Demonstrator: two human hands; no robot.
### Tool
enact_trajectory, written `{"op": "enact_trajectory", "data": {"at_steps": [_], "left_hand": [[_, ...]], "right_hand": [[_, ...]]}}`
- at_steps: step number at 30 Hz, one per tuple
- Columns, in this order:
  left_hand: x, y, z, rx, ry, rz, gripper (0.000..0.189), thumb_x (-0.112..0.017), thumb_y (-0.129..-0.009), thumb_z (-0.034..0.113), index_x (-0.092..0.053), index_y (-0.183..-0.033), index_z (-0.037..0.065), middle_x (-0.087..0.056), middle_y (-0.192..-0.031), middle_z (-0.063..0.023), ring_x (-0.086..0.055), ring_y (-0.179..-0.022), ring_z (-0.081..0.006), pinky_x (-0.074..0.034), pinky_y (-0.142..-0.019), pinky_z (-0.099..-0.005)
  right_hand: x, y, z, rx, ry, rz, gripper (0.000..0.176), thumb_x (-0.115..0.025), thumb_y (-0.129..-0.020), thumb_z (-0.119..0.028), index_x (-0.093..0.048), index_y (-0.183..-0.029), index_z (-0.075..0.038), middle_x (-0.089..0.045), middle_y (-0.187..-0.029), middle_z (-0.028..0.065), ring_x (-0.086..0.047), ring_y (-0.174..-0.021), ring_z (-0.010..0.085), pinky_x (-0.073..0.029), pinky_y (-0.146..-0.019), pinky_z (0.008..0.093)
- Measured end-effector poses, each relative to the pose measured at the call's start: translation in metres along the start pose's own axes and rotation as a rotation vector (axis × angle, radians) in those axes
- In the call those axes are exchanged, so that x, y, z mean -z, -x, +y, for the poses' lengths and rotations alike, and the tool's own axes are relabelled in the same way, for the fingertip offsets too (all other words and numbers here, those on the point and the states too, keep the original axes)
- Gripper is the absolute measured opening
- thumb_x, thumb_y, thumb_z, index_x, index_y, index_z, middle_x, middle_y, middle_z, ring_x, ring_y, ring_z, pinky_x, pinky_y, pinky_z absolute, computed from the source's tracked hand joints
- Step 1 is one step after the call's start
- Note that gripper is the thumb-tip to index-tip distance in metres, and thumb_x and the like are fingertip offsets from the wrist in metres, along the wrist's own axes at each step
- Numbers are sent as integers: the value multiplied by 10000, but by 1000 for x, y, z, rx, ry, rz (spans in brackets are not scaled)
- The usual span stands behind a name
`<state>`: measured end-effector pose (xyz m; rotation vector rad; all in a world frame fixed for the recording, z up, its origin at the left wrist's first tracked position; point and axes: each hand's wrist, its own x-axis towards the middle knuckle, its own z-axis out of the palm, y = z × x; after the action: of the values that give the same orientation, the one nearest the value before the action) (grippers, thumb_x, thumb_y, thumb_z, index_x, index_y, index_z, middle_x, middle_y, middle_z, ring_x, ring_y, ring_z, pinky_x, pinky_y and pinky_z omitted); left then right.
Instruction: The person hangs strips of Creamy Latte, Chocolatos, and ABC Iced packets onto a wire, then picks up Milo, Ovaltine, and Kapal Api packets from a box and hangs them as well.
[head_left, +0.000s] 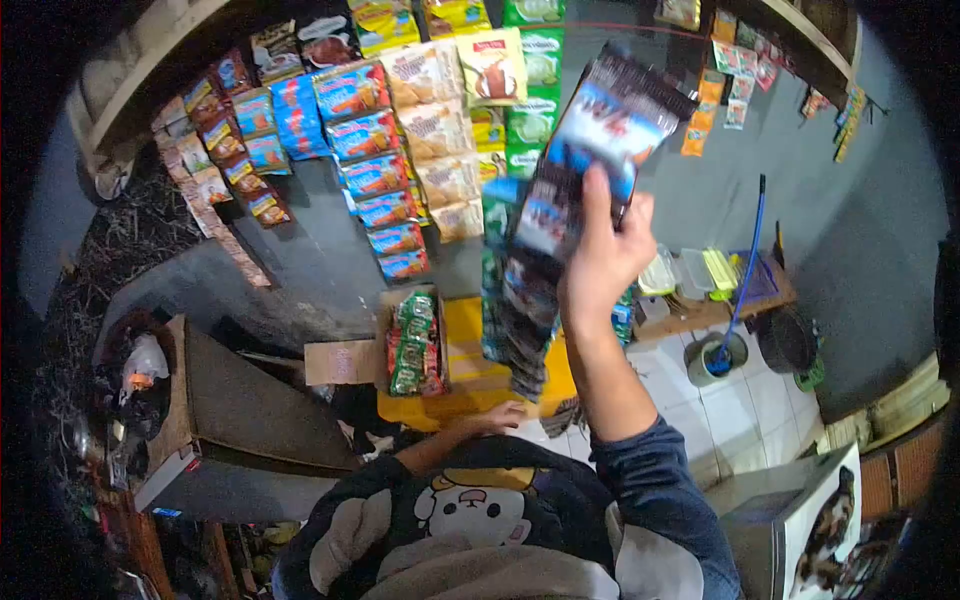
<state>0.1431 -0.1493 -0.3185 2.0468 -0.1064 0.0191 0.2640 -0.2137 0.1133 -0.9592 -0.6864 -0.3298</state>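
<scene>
My right hand (612,250) is raised, its thumb pressed on a long strip of dark sachets (545,220) with blue and white print. From my grip the strip hangs down toward the yellow table (465,350), its lower end bunched in folds. My left hand (495,418) is low at the table's front edge, near the strip's lower end. Its fingers look stretched out and apart, with nothing seen in them. Close by on the table sits an open cardboard box (412,342) holding green and red sachets.
Strips of blue sachets (362,140), cream sachets (430,100) and green sachets (538,60) hang along the grey wall. A large carton (250,410) stands left. At right are a bucket (716,362) with a blue stick and a low shelf (690,315) with plastic containers.
</scene>
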Motion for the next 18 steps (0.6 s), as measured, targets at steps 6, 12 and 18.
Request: {"op": "enact_trajectory", "data": {"at_steps": [6,12,18], "left_hand": [[40,-18,95,85,1975,-118,910,-283,-666,733,-351,-1192,-6,-367,-1235,-151,-306,-1168,-300,-198,-968,-451],[96,-5,119,146,1883,992,576,-546,-711,509,-478,-959,-7,-501,-962,-103,-464,-963,-223,-341,-881,-402],[126,47,44,-1,1892,1055,416,-555,-747,403,-484,-945,45,-524,-868,-63,-505,-744,-186,-405,-793,-378]], "right_hand": [[-2,-16,-6,-30,-211,57,156,-535,-820,-183,-488,-785,-39,-551,-774,26,-499,-642,53,-427,-591,202],[10,-7,0,-106,-313,115,232,-504,-838,-185,-573,-769,26,-437,-746,25,-398,-709,76,-334,-677,226],[27,7,24,-231,-246,165,231,-493,-845,-179,-447,-676,-29,-388,-691,-18,-353,-652,48,-325,-604,206]]}}
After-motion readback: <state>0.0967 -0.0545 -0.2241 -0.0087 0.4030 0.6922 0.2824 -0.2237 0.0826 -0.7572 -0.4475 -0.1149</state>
